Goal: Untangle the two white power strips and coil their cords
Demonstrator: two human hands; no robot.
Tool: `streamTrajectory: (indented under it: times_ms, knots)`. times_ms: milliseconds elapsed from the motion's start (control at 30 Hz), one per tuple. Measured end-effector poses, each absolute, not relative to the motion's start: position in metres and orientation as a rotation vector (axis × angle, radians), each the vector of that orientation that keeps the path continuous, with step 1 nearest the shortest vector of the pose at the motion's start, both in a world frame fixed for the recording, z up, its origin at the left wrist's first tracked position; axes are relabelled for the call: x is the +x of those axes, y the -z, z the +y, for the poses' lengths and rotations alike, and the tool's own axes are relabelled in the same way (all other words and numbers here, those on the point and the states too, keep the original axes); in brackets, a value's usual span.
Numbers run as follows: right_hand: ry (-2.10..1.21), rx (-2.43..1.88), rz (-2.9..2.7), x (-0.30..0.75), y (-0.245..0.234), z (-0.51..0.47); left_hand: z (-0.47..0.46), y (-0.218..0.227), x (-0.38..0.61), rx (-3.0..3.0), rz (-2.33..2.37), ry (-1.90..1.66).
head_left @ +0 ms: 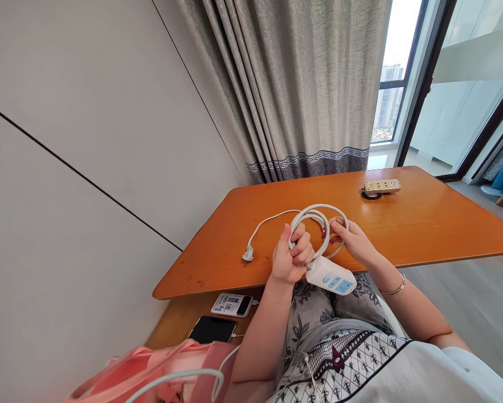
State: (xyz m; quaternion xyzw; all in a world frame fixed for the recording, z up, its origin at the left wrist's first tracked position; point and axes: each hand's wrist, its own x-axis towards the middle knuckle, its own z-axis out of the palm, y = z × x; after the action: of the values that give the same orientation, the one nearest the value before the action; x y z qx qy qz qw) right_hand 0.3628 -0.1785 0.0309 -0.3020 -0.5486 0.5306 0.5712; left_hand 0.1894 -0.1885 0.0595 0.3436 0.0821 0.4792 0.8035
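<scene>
Head view, step in hand: coiling the white cord (314,215) of a power strip (332,277); several loops are already gathered, judged mid-way through.
Head view, left hand (291,256): closed in a fist round the bundled loops, just above where the cord enters the strip.
Head view, right hand (354,240): fingers pinched on the far side of the loop, holding it open and round; a bangle (396,288) sits on the wrist.
Head view, power strip: white body with blue buttons, hanging just below the left hand, at the near edge of the worktop (423,224) and above the lap.
Head view, loose end: one length of cord runs left across the worktop to the plug (248,255), which lies flat and apart from both hands.
Head view, next move (judgement): the free length needs drawing in and laying as another loop; the left grip must hold while the right hand lets go and reaches along the cord.
Head view, surroundings: a second, yellowish strip (382,186) at the far edge; a phone (212,329) and a labelled power bank (233,304) on a lower surface; a curtain (293,84) behind.
</scene>
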Motion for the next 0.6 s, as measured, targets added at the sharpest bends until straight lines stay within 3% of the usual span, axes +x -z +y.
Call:
streamTrajectory:
  times_ms: [167,300,467,600]
  knots:
    - [-1.207,-0.632,-1.017,0.370,-0.022,-0.171,-0.189,-0.060,0.185,0.681,0.125,-1.092]
    - [-1.103,-0.689,-1.149,0.382,-0.002,-0.165,-0.187,-0.070,0.171,0.616,0.023,-1.301]
    - [-0.454,-1.010,-1.562,0.397,0.019,-0.169,-0.183,-0.078,0.153,0.590,-0.028,-1.480]
    - [-0.003,-1.199,-1.845,0.403,0.005,-0.180,-0.182,-0.077,0.156,0.651,0.104,-1.524]
